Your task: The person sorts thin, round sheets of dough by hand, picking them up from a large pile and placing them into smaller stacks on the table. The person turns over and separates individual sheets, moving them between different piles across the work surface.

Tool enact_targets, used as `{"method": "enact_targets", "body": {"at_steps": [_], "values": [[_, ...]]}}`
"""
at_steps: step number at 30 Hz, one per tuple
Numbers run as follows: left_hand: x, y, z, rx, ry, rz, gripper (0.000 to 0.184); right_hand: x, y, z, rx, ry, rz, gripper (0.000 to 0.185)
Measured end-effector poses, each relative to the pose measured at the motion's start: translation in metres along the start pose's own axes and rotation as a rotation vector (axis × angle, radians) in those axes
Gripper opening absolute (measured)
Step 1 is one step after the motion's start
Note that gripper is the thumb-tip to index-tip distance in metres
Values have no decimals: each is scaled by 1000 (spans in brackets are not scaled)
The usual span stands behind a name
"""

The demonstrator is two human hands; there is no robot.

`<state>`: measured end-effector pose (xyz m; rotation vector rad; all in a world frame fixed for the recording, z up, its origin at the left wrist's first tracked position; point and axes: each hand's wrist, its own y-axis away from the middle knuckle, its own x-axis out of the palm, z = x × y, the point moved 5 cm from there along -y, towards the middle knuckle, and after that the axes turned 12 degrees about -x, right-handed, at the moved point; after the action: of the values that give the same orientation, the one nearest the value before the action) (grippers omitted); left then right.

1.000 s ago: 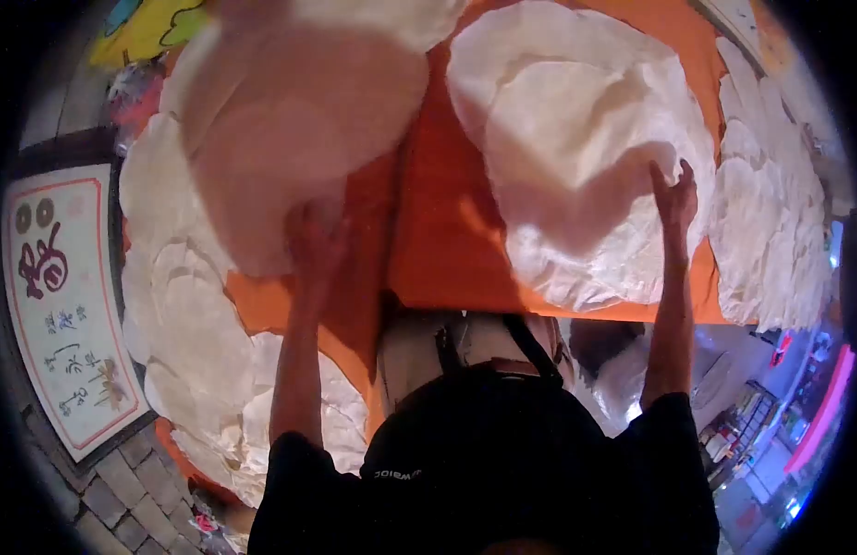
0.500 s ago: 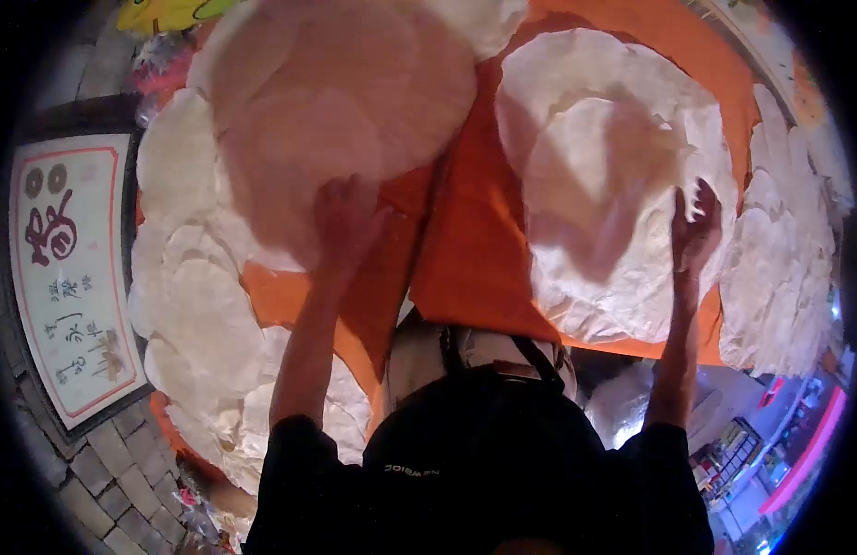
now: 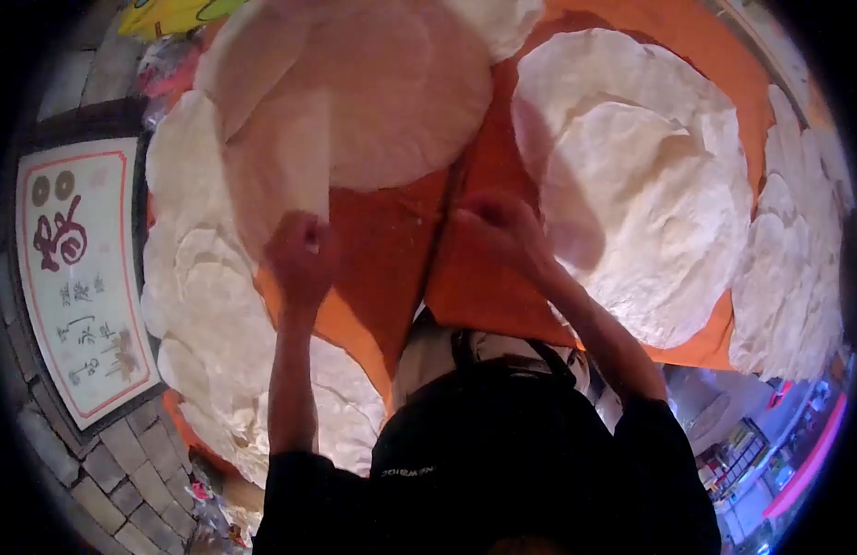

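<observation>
Since the earlier frame, the right hand (image 3: 498,217) has moved from the right pile (image 3: 660,213) to the middle, and the left hand (image 3: 304,245) has moved a little lower. As for the progress, I judge that much is already laid out: the pale thin sheets are spread flat and overlapping over most of the desk (image 3: 368,268). The big upper-left round (image 3: 391,102) lies wide, and the right pile carries a smaller sheet with a raised, wrinkled edge. The lower-left sheets (image 3: 202,277) are more uneven, so this part seems less finished; how much is left, I cannot tell. On the far right, other sheets (image 3: 789,287) lie in a crowded, overlapping row. The grip of the left hand looks curled at the lower end of a pale strip, but I cannot tell how tightly it closes, nor whether it has hold of an edge. The grip of the right hand is blurred above the orange cover (image 3: 489,301); its opening is unclear, and no sheet can be made out in it. A dark gap (image 3: 436,242) divides the cover into two parts. Around the desk there are stone paving (image 3: 123,453), a sign with a red border (image 3: 82,277), a lit pink strip (image 3: 808,462), a small rack (image 3: 738,453) and something yellow (image 3: 174,14).
</observation>
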<state>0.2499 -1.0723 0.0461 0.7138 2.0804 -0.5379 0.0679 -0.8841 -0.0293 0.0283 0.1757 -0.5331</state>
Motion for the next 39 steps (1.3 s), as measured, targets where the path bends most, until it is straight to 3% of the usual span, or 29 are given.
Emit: {"method": "enact_targets", "body": {"at_steps": [1, 4, 7, 10, 12, 14, 15, 16, 17, 19, 20, 21, 24, 27, 29, 30, 31, 32, 33, 34, 35, 37, 38, 39], "values": [[-3, 10, -14, 52, 18, 35, 18, 4, -3, 0, 29, -17, 0, 34], [29, 46, -52, 214, 32, 197, 16, 27, -20, -2, 519, -831, -14, 44], [67, 71, -75, 261, 39, 280, 15, 27, -34, -26, 590, -667, -55, 45], [87, 82, -79, 262, 119, 374, 17, 11, -39, -38, 213, 280, 119, 15], [92, 74, -75, 273, 185, 354, 19, -4, -48, -52, 7, 280, 24, 15], [82, 58, -60, 233, 232, 241, 19, -34, -55, -11, -5, 140, 11, 17], [75, 47, -47, 180, 227, 179, 19, -61, -61, 43, 88, 5, 34, 18], [70, 34, -32, 126, 206, 113, 19, -96, -63, 59, -130, -53, -38, 21], [65, 21, -16, 78, 173, 46, 19, -145, -53, 41, 27, -207, -118, 21], [66, -4, 14, 11, 73, -41, 20, -224, -40, 52, -181, 120, -285, 31], [70, -17, 27, -1, 20, -73, 20, -262, -23, 65, -34, 252, -397, 34], [76, -30, 38, -1, -42, -93, 20, -287, -7, 73, -191, 266, -407, 35], [97, -62, 59, 74, -229, -145, 21, -388, 53, 11, -25, 560, -791, 50], [104, -84, 61, 269, -345, -145, 22, -338, 66, 48, 149, 1264, -846, 49], [97, -93, 58, 380, -405, -13, 22, -339, 73, -2, -99, 751, -827, 45], [101, -100, 74, 324, -524, 62, 20, -295, 54, 13, -5, 765, -686, 40], [107, -112, 95, 270, -640, 134, 18, -257, 39, 12, 99, 486, -685, 38], [111, -120, 110, 215, -756, 205, 17, -232, 29, -5, 30, 24, -625, 37], [95, -127, 105, 220, -584, 77, 14, -199, 16, -1, 110, 207, -527, 35], [69, -135, 93, 219, -411, -50, 12, -172, 7, -9, 108, -25, -505, 32], [42, -141, 81, 217, -237, -176, 10, -147, -3, -4, 155, 57, -410, 31], [6, -134, 38, 306, -291, -153, 10, -102, -19, -8, 244, -184, -367, 30], [-3, -119, 21, 349, -316, -140, 10, -86, -27, -7, 230, -215, -244, 32], [3, -98, 21, 320, -280, -26, 9, -67, -34, -2, 313, -371, -278, 36]]}}
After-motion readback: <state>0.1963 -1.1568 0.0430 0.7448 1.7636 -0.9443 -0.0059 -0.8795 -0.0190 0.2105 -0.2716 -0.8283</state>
